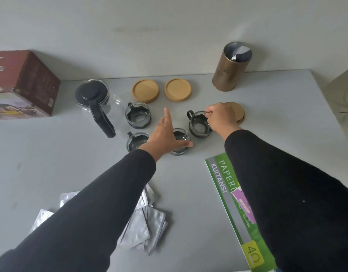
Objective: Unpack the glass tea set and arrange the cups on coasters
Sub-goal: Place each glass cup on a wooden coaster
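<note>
Several glass cups with black holders stand mid-table: one at the back left (138,115), one at the front left (134,142), one in the middle front (181,141) partly under my left hand, one on the right (199,123). My right hand (220,117) pinches the right cup's rim. My left hand (165,134) hovers spread open over the front cups, holding nothing. Two wooden coasters (145,90) (177,90) lie bare at the back; a third coaster (239,111) shows behind my right hand. The glass teapot (94,99) with black lid stands left.
The brown tea set box (26,83) stands at the far left. A bronze canister (231,67) stands open at the back right. Silver foil sachets (143,222) lie near the front. A green receipt book (236,203) lies at the right, under my right sleeve. A wall borders the table's far edge.
</note>
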Motion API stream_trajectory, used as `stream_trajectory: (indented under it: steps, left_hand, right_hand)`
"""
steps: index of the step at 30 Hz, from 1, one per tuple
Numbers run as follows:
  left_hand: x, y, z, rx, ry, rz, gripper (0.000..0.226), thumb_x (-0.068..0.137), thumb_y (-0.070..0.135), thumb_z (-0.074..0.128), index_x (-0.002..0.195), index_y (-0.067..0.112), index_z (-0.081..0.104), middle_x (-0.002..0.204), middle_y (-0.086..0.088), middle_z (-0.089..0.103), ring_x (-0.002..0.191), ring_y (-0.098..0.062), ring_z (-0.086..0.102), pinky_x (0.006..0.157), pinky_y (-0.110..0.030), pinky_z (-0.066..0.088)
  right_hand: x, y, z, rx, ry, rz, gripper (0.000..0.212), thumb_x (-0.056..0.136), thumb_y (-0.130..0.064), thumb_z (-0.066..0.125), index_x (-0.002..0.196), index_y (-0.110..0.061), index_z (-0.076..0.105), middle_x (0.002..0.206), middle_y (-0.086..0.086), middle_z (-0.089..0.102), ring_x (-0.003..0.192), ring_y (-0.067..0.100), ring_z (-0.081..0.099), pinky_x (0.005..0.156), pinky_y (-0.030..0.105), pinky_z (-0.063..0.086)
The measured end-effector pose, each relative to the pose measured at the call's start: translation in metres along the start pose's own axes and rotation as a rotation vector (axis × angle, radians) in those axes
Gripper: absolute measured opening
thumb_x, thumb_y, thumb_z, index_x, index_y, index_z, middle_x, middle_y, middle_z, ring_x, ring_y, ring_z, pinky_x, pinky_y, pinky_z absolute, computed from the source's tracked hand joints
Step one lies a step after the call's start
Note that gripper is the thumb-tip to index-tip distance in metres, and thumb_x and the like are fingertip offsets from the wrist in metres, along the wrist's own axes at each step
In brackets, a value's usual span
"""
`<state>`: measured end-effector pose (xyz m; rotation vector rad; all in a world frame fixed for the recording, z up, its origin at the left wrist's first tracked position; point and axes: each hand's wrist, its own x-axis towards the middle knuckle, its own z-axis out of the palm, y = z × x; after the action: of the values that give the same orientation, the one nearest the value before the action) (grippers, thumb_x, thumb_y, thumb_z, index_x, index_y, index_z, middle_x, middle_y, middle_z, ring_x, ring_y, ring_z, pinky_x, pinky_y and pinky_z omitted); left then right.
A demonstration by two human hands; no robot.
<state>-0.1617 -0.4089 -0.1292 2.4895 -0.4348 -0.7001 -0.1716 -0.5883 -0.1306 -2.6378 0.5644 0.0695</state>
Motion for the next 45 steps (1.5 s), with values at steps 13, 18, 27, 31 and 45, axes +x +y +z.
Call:
stream_trajectory:
  steps: [13, 18, 27, 31, 45]
  left_hand:
    - [-0.013, -0.002, 0.023, 0.083, 0.011, 0.034, 0.12, 0.067, 0.047, 0.08, 0.151, 0.009, 0.003, 0.158, -0.013, 0.009, 0.147, -0.024, 0.006, 0.117, -0.037, 0.017]
    - [-0.015, -0.011, 0.027, -0.001, 0.098, 0.085, 0.1, 0.064, 0.041, 0.084, 0.14, 0.009, 0.028, 0.145, -0.007, 0.032, 0.135, -0.023, 0.034, 0.107, -0.03, 0.03]
    - [-0.031, -0.016, 0.061, -0.263, 0.324, 0.015, 0.123, 0.067, 0.016, 0.084, 0.151, 0.018, -0.006, 0.157, -0.003, 0.013, 0.145, -0.014, 0.015, 0.111, -0.014, 0.016]
    - [-0.035, -0.023, 0.072, -0.337, 0.347, -0.064, 0.126, 0.068, 0.016, 0.084, 0.15, 0.019, -0.012, 0.156, -0.003, 0.018, 0.143, -0.013, 0.02, 0.099, -0.004, 0.012]
    - [-0.024, -0.028, 0.071, -0.358, 0.296, -0.183, 0.139, 0.06, 0.022, 0.089, 0.149, 0.027, -0.018, 0.156, 0.0, 0.025, 0.141, -0.018, 0.029, 0.108, -0.022, 0.026]
  right_hand:
    - [-0.039, 0.032, -0.002, 0.006, -0.075, 0.142, 0.018, 0.091, -0.012, 0.051, 0.088, -0.008, 0.068, 0.091, 0.015, 0.064, 0.094, 0.035, 0.058, 0.068, 0.027, 0.036]
    - [-0.025, 0.014, -0.012, 0.003, -0.053, 0.036, 0.028, 0.086, -0.021, 0.051, 0.106, -0.015, 0.069, 0.114, 0.006, 0.064, 0.108, 0.028, 0.056, 0.086, 0.031, 0.044]
    - [0.027, -0.028, 0.0, 0.062, 0.011, -0.065, 0.046, 0.082, -0.032, 0.057, 0.125, -0.013, 0.054, 0.121, 0.008, 0.055, 0.116, 0.026, 0.05, 0.088, 0.031, 0.041]
    - [0.053, -0.045, 0.018, 0.053, -0.029, -0.064, 0.061, 0.081, -0.03, 0.061, 0.135, -0.012, 0.041, 0.13, 0.014, 0.044, 0.126, 0.031, 0.041, 0.099, 0.036, 0.039]
    - [0.108, -0.071, 0.055, 0.021, -0.064, 0.009, 0.084, 0.071, -0.046, 0.072, 0.136, -0.014, 0.031, 0.136, 0.016, 0.036, 0.128, 0.033, 0.034, 0.099, 0.04, 0.036]
